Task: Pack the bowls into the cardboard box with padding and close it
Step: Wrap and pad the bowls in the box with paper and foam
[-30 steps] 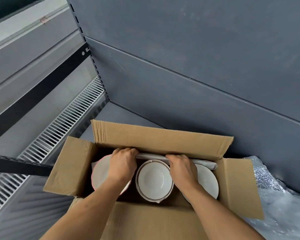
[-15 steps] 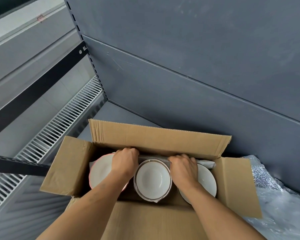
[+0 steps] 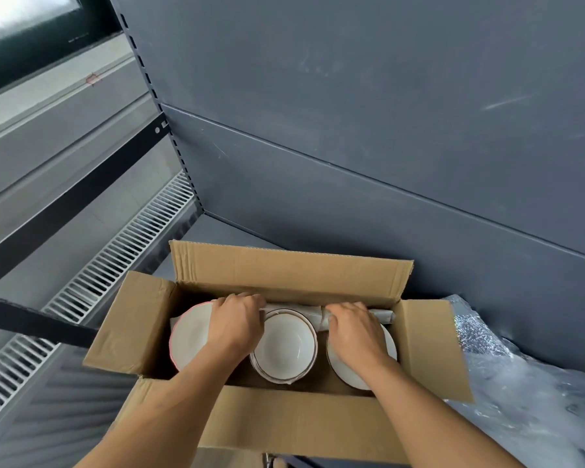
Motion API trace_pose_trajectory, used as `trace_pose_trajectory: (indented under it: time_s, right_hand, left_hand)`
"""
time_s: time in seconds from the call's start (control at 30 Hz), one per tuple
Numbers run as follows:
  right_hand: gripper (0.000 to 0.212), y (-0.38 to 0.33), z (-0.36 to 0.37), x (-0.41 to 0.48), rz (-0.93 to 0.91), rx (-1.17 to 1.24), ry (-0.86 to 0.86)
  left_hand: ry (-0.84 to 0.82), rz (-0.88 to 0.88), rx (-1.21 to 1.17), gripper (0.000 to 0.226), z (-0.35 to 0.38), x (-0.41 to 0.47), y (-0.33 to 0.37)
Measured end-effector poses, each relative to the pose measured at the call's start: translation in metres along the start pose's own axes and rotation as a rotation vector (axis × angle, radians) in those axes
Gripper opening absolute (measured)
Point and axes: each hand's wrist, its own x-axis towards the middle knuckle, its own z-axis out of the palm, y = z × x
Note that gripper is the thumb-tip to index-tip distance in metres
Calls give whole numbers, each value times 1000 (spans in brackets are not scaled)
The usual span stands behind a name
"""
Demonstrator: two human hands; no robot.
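Padding step: my left hand (image 3: 237,324) and right hand (image 3: 352,332) grip the padding roll (image 3: 382,315) above the bowls (image 3: 284,349); next, I'd press it down.

White china in a plain tan cardboard box (image 3: 284,275) whose cut edges show fine corrugated ribbing: the left bowl (image 3: 191,336) is rimmed in pink-red, the middle bowl (image 3: 284,347) is ringed with thin brown bands, and the right bowl (image 3: 340,373) is plain white. The paper padding roll (image 3: 299,310) at the far side is pale grey-white. At right, silver foil wrap (image 3: 527,400) glitters with a fine dimpled pattern against slate-grey shelf panels (image 3: 385,130); at left, a white slatted grille (image 3: 122,265) and a black bar (image 3: 65,204).
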Motion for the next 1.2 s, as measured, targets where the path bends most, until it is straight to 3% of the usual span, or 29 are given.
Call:
trace_pose_trajectory:
  time_s: [0.23, 0.47, 0.73, 0.93, 1.2]
  right_hand:
    - [32, 33, -23, -42, 59, 54, 76]
    - [35, 88, -51, -102, 171, 47, 153]
    - [40, 167, -64, -166, 359, 55, 209]
    - [45, 220, -56, -210, 499, 70, 166]
    - [46, 275, -37, -254, 701, 125, 54]
  left_hand:
    - [-141, -41, -154, 24, -10, -33, 50]
    - [-286, 64, -249, 30, -2, -56, 129]
    - [-361, 312, -194, 34, 14, -82, 241]
    - [-333, 547, 31, 35, 31, -107, 313]
    - [-509, 463, -16, 29, 74, -126, 351]
